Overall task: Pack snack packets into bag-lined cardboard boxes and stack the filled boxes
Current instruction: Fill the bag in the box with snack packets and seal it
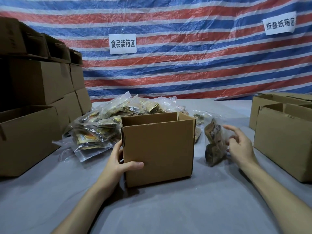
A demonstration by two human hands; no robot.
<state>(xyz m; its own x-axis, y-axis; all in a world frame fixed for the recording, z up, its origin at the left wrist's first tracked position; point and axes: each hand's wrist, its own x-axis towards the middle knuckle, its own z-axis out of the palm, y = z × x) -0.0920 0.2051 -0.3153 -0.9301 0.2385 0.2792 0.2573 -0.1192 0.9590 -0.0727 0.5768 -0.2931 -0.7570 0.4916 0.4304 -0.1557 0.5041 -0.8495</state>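
Box in my left hand, packet at my right

My left hand (118, 162) grips the box (158, 149) at its near left corner, thumb on the front face. The box stands on the table (152, 208), mouth up, its long side running left to right. Just right of it a packet (213, 142) stands on end, long axis nearly upright. My right hand (239, 146) is at it with the fingers half curled; I can't tell if they hold it.

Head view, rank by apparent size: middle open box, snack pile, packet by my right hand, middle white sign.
1. Open box and snack pile: too close; box hides part.
2. Loose packet.
3. White sign, farther.
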